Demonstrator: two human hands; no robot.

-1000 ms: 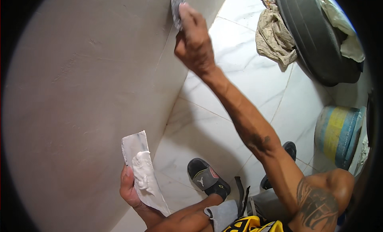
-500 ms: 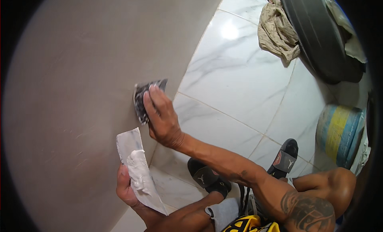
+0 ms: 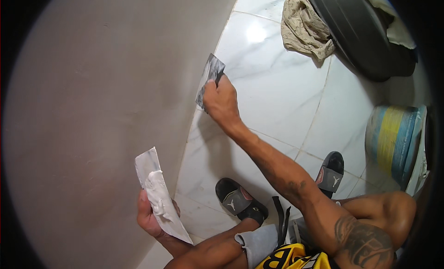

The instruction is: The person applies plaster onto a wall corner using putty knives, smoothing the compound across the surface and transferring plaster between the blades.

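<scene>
My right hand (image 3: 222, 99) is closed around a putty knife (image 3: 211, 71) with a wide, smeared blade. The blade is beside the base of the grey wall (image 3: 106, 93), above the line where wall and floor meet; I cannot tell whether it touches the wall. Lower down, my left hand (image 3: 147, 214) grips a long flat white plate (image 3: 147, 161) from beneath, its thumb along the near edge. A thick mound of white putty (image 3: 159, 195) lies along the plate's middle.
White marbled tiles (image 3: 273, 84) cover the floor. A patterned beige cloth (image 3: 303, 28) hangs by a large black tub (image 3: 360, 33) at the far right. Below that stands a blue and yellow bucket (image 3: 393, 142). My feet in black slides (image 3: 238, 199) rest on the tiles.
My right hand has moved the putty knife up and to the right, away from the wall's middle toward the floor line. The left hand and its plate have hardly moved.
</scene>
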